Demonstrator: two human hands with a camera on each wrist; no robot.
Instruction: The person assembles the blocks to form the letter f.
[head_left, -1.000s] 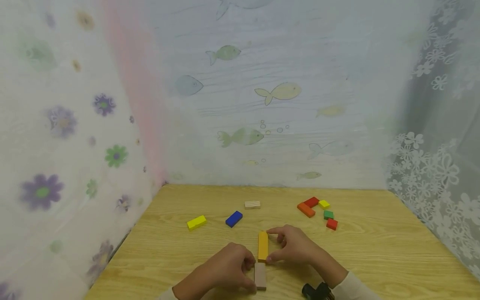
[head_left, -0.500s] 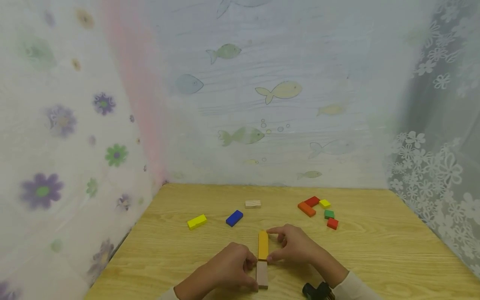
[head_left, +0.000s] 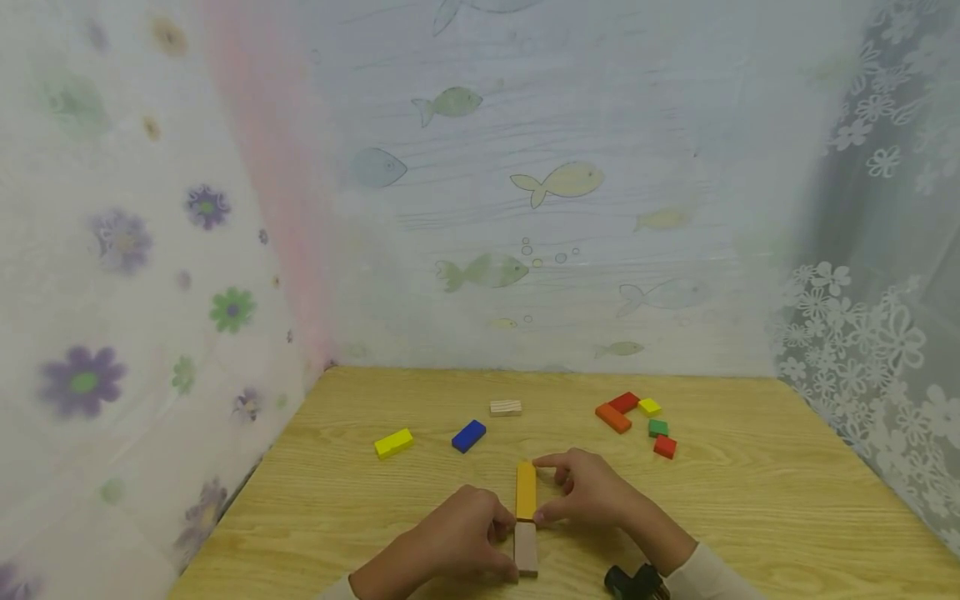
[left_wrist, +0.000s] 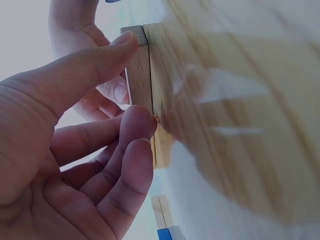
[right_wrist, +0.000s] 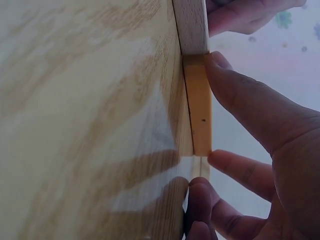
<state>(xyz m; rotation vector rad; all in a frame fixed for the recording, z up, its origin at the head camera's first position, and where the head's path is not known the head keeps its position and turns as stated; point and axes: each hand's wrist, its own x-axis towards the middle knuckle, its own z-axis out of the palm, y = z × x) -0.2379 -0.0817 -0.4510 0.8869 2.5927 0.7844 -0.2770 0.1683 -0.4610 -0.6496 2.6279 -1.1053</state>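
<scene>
A long yellow-orange block [head_left: 527, 492] lies flat on the wooden table [head_left: 750, 500], pointing away from me. A plain tan wooden block [head_left: 526, 548] lies end to end with it on the near side. My left hand [head_left: 501, 542] pinches the tan block [left_wrist: 139, 75] between thumb and curled fingers. My right hand [head_left: 546, 492] pinches the yellow-orange block [right_wrist: 200, 105] from the right side, thumb at its near end and index finger at its far end. In the right wrist view the tan block [right_wrist: 191, 25] butts against the yellow-orange one.
Beyond the hands lie a yellow block [head_left: 393, 443], a blue block [head_left: 468, 436] and a pale striped block [head_left: 506, 408]. At the back right sits a cluster of several small blocks, among them orange [head_left: 612, 418], green [head_left: 657, 428] and red [head_left: 663, 447]. Printed curtains enclose the table.
The tan block has edged slightly right into line with the yellow-orange block. Both hands keep their grips and stay in place.
</scene>
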